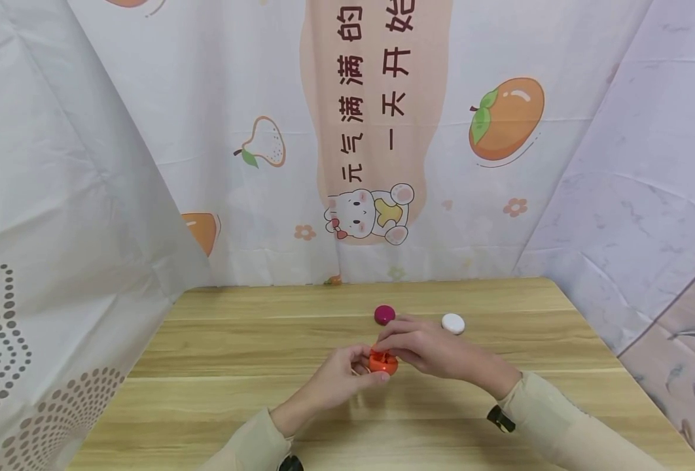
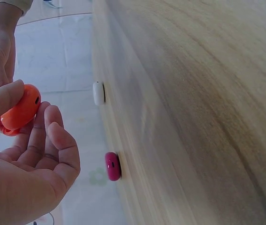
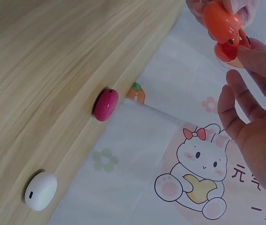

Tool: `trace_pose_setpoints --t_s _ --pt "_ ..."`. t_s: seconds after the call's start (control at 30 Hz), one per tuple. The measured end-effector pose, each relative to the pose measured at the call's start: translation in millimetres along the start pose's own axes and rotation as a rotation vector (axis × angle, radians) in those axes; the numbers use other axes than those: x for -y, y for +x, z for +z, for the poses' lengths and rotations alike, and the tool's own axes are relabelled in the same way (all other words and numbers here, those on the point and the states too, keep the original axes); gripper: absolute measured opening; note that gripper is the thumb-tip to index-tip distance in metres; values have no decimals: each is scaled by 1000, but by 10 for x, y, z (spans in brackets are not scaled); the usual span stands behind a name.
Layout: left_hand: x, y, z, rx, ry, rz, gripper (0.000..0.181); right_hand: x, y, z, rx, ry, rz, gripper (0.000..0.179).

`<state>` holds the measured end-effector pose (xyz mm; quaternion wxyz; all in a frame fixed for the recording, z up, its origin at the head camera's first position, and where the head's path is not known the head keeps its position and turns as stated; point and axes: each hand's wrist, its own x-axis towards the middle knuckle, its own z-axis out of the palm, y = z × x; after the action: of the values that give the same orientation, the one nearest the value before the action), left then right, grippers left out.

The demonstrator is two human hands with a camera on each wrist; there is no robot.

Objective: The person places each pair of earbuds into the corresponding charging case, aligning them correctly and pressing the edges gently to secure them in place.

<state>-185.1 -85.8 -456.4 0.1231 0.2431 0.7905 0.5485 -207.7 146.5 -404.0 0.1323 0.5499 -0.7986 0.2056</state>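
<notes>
An orange earbud case (image 1: 383, 367), its lid raised, is held above the wooden table in my left hand (image 1: 343, 381). The left thumb lies on the case's outer shell (image 2: 21, 110), with the fingers behind it. My right hand (image 1: 427, 345) reaches over the case, and its thumb and forefinger pinch a small orange part at the opening, which looks like an earbud (image 3: 243, 41). The fingers partly hide that part. The other right fingers are loosely bent beside the case.
A magenta case (image 1: 385, 314) lies on the wooden table (image 1: 253, 340) beyond the hands. To its right lies a white case (image 1: 453, 323). Both are closed. A printed curtain (image 1: 253, 216) hangs along the table's back edge, with more cloth at both sides.
</notes>
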Motion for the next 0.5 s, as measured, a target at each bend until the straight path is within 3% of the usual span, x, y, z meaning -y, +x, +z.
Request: trace_pose_setpoints --t_s 0.5 --pt "1 -2 6 -6 -13 7 27 24 40 3 6 -10 -9 28"
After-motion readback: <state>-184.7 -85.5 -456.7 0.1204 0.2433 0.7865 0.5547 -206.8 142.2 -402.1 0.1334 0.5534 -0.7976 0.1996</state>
